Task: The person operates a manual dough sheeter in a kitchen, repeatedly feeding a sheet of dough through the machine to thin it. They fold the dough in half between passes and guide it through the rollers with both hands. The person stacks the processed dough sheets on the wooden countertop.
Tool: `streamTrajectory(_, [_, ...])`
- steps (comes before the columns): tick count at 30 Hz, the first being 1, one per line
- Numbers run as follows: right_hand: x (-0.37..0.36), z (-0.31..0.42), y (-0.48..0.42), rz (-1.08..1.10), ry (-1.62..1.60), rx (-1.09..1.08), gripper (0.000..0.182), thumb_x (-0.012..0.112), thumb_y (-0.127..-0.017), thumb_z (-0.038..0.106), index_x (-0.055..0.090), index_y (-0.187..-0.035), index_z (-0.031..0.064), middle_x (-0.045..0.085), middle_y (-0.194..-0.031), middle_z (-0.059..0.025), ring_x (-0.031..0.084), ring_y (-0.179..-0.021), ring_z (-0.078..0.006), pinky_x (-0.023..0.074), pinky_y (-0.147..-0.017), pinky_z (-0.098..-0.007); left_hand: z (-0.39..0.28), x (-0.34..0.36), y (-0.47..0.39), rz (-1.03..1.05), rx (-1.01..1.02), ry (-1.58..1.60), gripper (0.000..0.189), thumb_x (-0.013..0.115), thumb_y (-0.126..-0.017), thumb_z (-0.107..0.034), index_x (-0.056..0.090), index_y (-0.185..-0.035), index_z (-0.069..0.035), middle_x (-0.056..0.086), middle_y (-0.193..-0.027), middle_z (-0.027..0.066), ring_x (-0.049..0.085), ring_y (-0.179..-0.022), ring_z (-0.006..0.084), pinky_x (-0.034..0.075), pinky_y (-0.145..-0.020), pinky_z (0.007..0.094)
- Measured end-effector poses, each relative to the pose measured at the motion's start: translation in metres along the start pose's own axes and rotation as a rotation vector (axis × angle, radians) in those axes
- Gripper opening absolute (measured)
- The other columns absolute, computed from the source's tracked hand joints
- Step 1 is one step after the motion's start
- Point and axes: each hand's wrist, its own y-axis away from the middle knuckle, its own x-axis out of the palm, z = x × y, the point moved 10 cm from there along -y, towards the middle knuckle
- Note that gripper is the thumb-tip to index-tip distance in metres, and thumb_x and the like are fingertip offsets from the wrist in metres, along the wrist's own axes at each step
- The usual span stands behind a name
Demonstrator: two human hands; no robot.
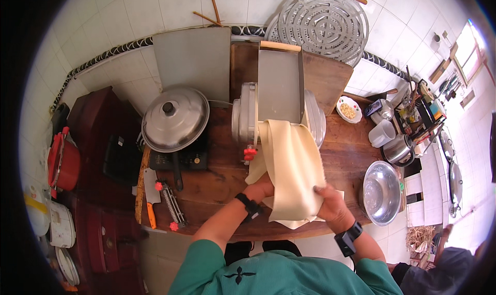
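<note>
A long pale dough sheet [296, 167] hangs folded over the front of a metal dough-rolling machine [244, 111] and reaches down to the wooden table. My right hand [332, 206] grips the sheet's right edge, thumb on top and fingers underneath. On the other side, my left hand [264, 186] reaches behind the hanging sheet; its fingers are hidden by the dough. The machine's flat metal feed tray [279, 85] slopes up towards the wall. Red knobs [250, 154] show at the machine's left side. More dough lies in folds beneath the sheet near the table's front edge.
Left on the wooden table [217, 186] are a lidded pan [175, 118] on an induction cooker [195, 161], a cleaver [152, 192] and a spring-loaded cutter attachment [172, 204]. A steel bowl [381, 193] and kettle [398, 149] stand right. Another person [438, 271] is at lower right.
</note>
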Motion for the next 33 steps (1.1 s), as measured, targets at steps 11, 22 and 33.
streamTrajectory(11, [-0.035, -0.030, -0.023, -0.092, 0.332, 0.165, 0.035, 0.063, -0.091, 0.011, 0.056, -0.124, -0.0004, 0.065, -0.115, -0.0098, 0.062, -0.105, -0.0219, 0.0497, -0.093, -0.0350, 0.009, 0.008, 0.044, -0.142, -0.003, 1.017, 0.058, 0.048, -0.097, -0.047, 0.043, -0.138, -0.006, 0.053, -0.133, 0.0089, 0.056, -0.115, 0.0207, 0.046, -0.098, 0.0349])
streamTrajectory(22, [0.085, 0.116, -0.019, -0.261, 1.841, -0.866, 0.016, 0.062, -0.082, 0.007, 0.063, -0.097, 0.0009, 0.063, -0.097, -0.0184, 0.061, -0.084, -0.0373, 0.0501, -0.070, -0.0433, 0.016, -0.010, 0.054, -0.132, -0.109, 0.600, 0.047, 0.058, -0.096, -0.026, 0.045, -0.136, -0.005, 0.058, -0.126, 0.0072, 0.058, -0.113, 0.0208, 0.048, -0.096, 0.0365])
streamTrajectory(33, [0.141, 0.063, -0.142, 0.103, 2.027, -1.019, 0.032, 0.056, -0.090, 0.028, 0.057, -0.108, 0.0023, 0.056, -0.112, -0.0151, 0.050, -0.107, -0.0352, 0.0401, -0.093, -0.0427, 0.059, -0.038, 0.038, -0.131, -0.109, 0.621, 0.043, 0.057, -0.096, -0.026, 0.047, -0.133, -0.007, 0.060, -0.122, 0.0071, 0.061, -0.109, 0.0226, 0.051, -0.093, 0.0395])
